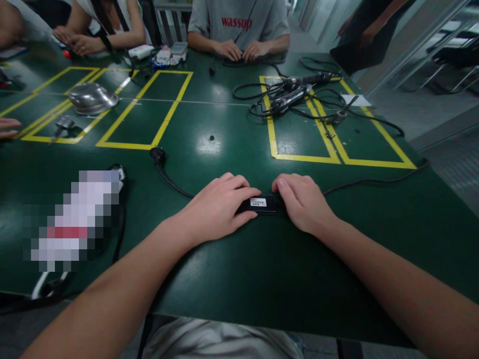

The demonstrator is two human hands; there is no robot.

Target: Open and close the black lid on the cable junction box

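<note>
Forearms (123, 284), nearest the camera, slant over the table (232, 279). Leftmost, a plug (157, 155) lies loose, its cord (174, 183) running to the left hand (217, 209); a tug on it could probably twist the adapter (269, 204). That hand grasps the adapter's left part, thumb on the near edge, fingers along the far; too slack a hold might let it slide. The adapter lies on the table between both hands, label (258, 202) up. At its right end the right hand (305, 202) is curled; whether it grips anything is hidden. Beyond, a cable (374, 180) trails rightward; snagged, it could jerk the adapter askew.
</note>
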